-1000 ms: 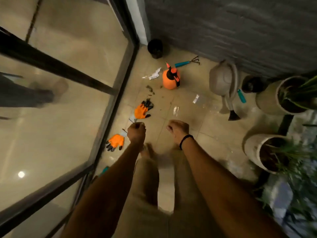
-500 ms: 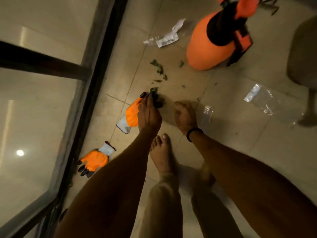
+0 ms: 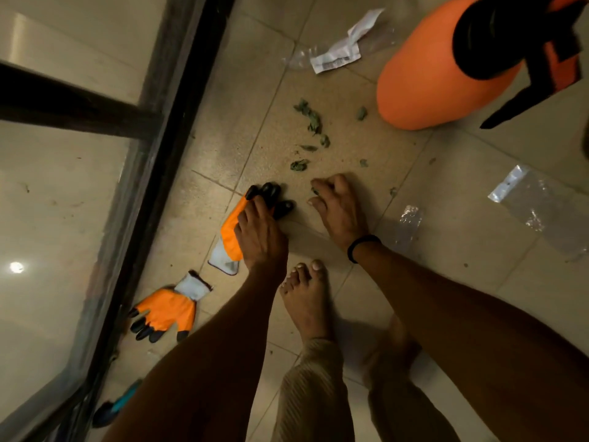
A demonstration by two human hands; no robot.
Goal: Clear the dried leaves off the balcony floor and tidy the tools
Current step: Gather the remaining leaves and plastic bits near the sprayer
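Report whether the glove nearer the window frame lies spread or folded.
Spread: the glove lies flat on the tiles, its black tips fanned apart.

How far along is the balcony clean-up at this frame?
Done: nothing visibly. In hand: right hand pinches at the nearest of the dried leaves; left hand rests on one orange glove. Left: the other leaves, the second glove, orange sprayer and wrappers.

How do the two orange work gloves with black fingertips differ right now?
The farther orange black-tipped glove lies under the left hand, fingertips pointing away from the person; the nearer orange black-tipped glove lies untouched beside the window frame, fingertips pointing toward them. Both lie flat on the tiled floor, pale cuffs facing each other.
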